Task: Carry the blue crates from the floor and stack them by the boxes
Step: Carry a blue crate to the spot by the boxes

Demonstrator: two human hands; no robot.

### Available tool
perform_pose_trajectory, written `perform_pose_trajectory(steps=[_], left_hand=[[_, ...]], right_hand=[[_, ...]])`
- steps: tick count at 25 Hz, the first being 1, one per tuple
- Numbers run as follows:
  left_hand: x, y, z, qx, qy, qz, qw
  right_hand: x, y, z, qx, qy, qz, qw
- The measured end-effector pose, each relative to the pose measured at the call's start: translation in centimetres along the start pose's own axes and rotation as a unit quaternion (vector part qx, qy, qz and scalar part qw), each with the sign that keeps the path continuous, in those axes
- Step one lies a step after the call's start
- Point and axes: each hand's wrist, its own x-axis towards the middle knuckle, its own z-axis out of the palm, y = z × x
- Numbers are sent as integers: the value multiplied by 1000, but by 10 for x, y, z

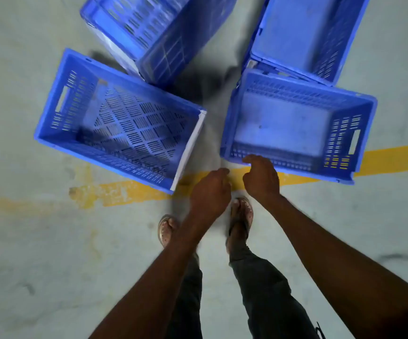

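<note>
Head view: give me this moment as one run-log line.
crates: four blue, on floor | right hand: at near rim of right front crate, no grip | left hand: empty, over yellow line | stacking: not begun

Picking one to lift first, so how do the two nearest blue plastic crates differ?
The near-left blue plastic crate has a slotted diamond-pattern floor; the near-right blue plastic crate has a solid floor. The left one has a white strip along one end; the right one doesn't. The right hand is at the right crate's rim. Both are empty.
</note>
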Motion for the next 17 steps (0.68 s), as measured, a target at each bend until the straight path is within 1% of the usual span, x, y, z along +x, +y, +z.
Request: perform_pose_trajectory(steps=[1,3,5,6,8,10,11,12,14,15,17], left_hand=[[12,2,23,8,-10,37,999],[42,7,65,56,-17,96,994],[76,10,106,133,-29,142,981],[92,9,123,166,-48,152,973],[114,2,154,229,-75,191,952],[122,-4,172,284,-82,216,930],[122,-3,175,297,-78,221,926],[119,2,171,298,-65,223,926],[112,16,150,300,-11,247,921],[108,30,130,295,21,261,919],[99,68,83,269,56,284,919]], right_hand=[[10,21,4,-36,15,17,999],[32,67,11,-160,18,38,986],[55,116,22,-272,-29,45,961],[66,135,28,-297,-40,39,953],[87,162,40,-286,-26,10,958],[97,176,43,-264,0,-27,964],[95,179,38,-255,12,-53,965],[88,175,28,-250,20,-85,964],[72,158,-5,-245,30,-141,959],[59,146,-30,-242,32,-155,957],[36,116,-88,-216,20,-157,963]])
